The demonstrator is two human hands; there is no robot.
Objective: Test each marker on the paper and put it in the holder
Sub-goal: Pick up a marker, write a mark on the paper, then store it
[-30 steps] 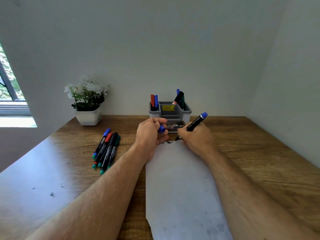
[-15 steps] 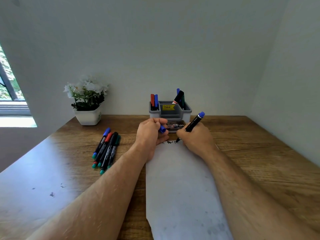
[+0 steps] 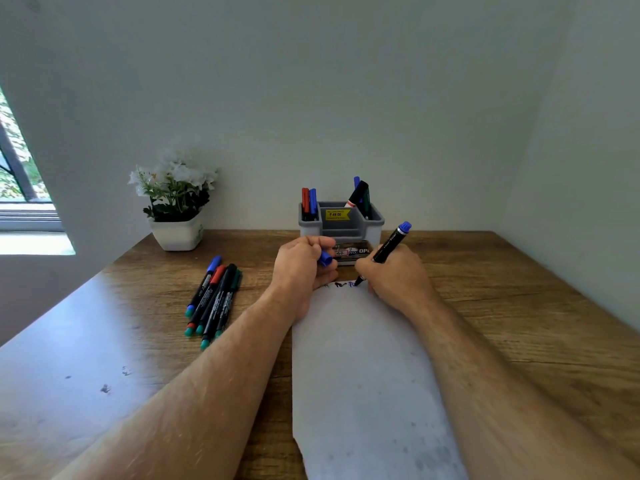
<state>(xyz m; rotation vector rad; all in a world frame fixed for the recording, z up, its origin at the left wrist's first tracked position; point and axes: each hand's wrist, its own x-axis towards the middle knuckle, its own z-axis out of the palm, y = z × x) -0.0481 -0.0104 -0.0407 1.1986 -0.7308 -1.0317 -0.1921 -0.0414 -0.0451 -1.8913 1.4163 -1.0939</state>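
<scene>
One new blue scribble on paper point(image 3: 360, 358), marker point(image 3: 388, 249) in right grip point(image 3: 393, 275), cap point(image 3: 325, 258) in left point(image 3: 301, 268).

Wooden table point(image 3: 502, 306), worn patch at 8 o'clock. On it: white paper point(image 3: 360, 375) centre to 6, grey holder point(image 3: 341, 233) at 12, loose markers point(image 3: 214, 299) bunched at 10, white flowerpot point(image 3: 176, 233) at 11.

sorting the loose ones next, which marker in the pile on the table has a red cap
The black marker with the red cap, second from the left in the pile; its neighbours' caps are blue, black and green.
</scene>
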